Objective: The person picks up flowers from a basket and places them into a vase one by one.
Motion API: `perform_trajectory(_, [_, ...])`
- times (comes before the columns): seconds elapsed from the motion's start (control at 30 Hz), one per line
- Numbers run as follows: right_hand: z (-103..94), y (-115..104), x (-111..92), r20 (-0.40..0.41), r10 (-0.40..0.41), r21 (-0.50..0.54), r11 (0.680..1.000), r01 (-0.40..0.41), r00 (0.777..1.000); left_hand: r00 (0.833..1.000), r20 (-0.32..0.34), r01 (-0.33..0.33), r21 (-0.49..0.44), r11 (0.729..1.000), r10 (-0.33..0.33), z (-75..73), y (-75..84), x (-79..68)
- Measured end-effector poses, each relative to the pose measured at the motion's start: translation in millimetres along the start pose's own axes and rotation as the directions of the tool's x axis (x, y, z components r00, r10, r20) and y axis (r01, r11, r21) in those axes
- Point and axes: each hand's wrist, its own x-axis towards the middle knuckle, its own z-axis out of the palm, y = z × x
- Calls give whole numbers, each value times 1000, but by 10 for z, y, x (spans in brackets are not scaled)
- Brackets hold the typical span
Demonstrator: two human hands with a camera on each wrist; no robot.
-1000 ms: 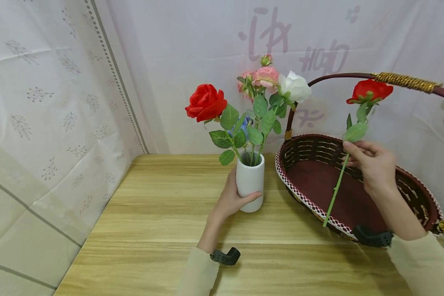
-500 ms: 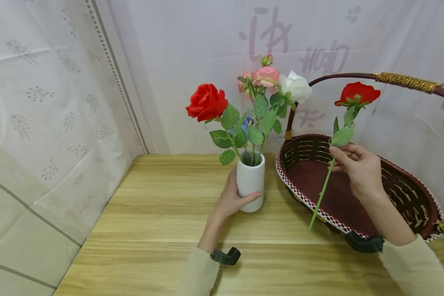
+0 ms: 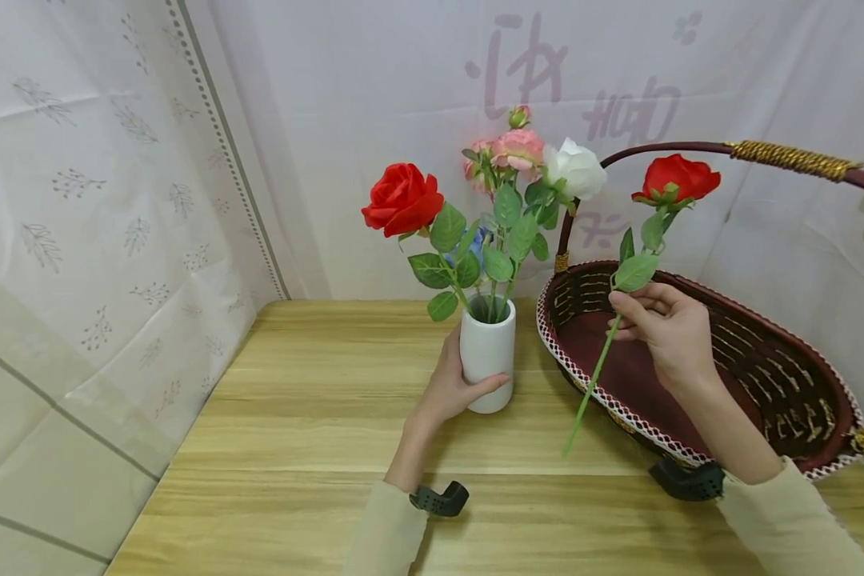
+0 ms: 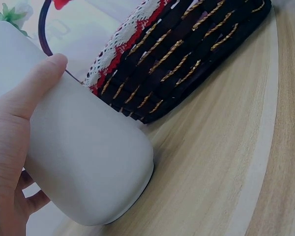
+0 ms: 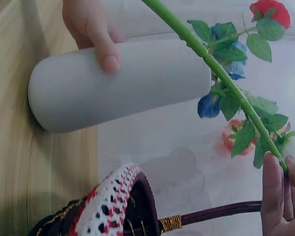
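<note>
A white vase (image 3: 488, 352) stands upright on the wooden table, and my left hand (image 3: 450, 384) grips its lower left side, thumb across the front. In it are a red rose (image 3: 402, 200), pink flowers (image 3: 516, 150), a white rose (image 3: 574, 170) and a blue flower (image 3: 468, 248) partly hidden by leaves. Over the basket my right hand (image 3: 666, 332) pinches the green stem of another red rose (image 3: 677, 179) just below its leaves. That stem slants down and left past the basket rim, its lower end free. In the right wrist view the stem (image 5: 221, 73) crosses in front of the vase mouth.
A dark red woven basket (image 3: 763, 352) with white lace trim stands right of the vase. Its arched handle (image 3: 792, 158), wrapped in gold cord, rises behind the held rose. A printed curtain (image 3: 374, 80) hangs behind the table (image 3: 317, 448).
My right hand has moved left with the red rose, bringing the stem's lower end nearer the vase. The left hand and the vase have stayed in place.
</note>
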Motion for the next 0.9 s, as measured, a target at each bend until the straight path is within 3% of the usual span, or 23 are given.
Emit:
perform_trajectory(0.33, [145, -34, -31, 35, -34, -63, 997, 36, 999, 999, -2, 33, 23, 999, -33, 18, -46, -5])
perform_trajectory(0.6, [286, -150, 36, 5, -155, -104, 983, 154, 988, 1000, 7, -8, 13, 1000, 8, 12, -77, 12])
perform_trajectory(0.9, [391, -295, 136, -43, -266, -69, 962, 262, 963, 1000, 7, -11, 9, 1000, 11, 13, -93, 10])
